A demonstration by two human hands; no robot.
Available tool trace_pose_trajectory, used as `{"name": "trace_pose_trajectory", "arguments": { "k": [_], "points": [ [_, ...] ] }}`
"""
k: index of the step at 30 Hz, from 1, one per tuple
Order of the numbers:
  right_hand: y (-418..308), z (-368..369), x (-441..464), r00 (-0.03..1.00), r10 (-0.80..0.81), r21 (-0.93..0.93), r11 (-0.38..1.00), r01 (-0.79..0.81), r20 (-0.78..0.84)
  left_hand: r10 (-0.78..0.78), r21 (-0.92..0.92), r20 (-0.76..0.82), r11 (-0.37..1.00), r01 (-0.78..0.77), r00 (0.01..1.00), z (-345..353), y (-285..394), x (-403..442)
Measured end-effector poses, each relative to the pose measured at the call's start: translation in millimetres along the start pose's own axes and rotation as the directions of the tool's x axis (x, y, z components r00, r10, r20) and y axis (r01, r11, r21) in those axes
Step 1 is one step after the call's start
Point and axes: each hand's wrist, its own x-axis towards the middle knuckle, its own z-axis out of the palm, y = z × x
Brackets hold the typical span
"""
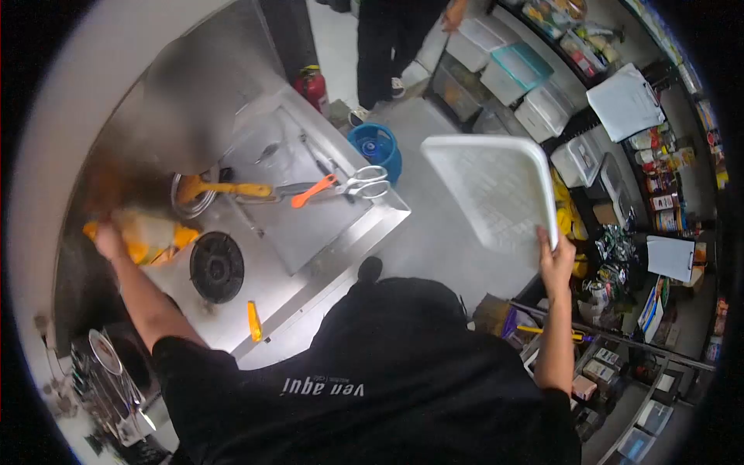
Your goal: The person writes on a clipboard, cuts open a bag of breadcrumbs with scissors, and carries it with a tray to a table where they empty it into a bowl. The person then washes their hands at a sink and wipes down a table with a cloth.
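My left hand (111, 240) is at the far left of the steel counter (298, 225), its fingers closed on a yellow and orange cloth-like item (151, 236). A round black disc (217, 267) lies right of that item. My right hand (556, 260) grips the rim of a white plastic tray (496, 194), which hangs tilted over the floor. On the counter are scissors with white handles (368, 184), an orange-handled tool (314, 191), a wooden utensil (232, 188) and a yellow object (254, 321).
Someone in dark trousers (387, 54) stands at the top, near a blue bucket (376, 147) and a red fire extinguisher (311, 87). Shelves with bins (542, 108) and packets line the right side. Metal utensils (116, 364) are at the lower left.
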Motion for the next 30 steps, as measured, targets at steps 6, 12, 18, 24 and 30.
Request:
{"name": "trace_pose_trajectory", "arguments": {
  "k": [6,12,18,24,30],
  "points": [
    [92.3,-6.6,114.5,0.968,0.192,0.075,0.980,-0.182,-0.161,0.070,0.597,-0.199,0.800,0.065,0.977,-158.4,-14.2,8.0],
    [139.9,28.9,276.3,0.982,0.188,0.085,0.978,-0.190,0.035,0.056,0.238,-0.702,0.958,0.160,0.710,-379.8,119.4,-36.3],
    [162.9,104.0,406.3,0.942,-0.074,0.055,0.997,0.059,0.326,-0.385,-0.504,-0.682,0.863,-0.019,0.621,-420.7,257.1,-55.7],
    [179.9,144.5,519.0,0.902,-0.236,0.147,0.970,0.195,0.360,-0.388,-0.810,-0.490,0.533,-0.244,0.781,-475.6,532.4,-89.2],
    [184.3,176.7,665.6,0.969,-0.179,0.105,0.981,0.163,0.169,-0.268,-0.707,-0.706,0.213,-0.674,0.656,-486.0,666.2,-24.3]
  ]
}}
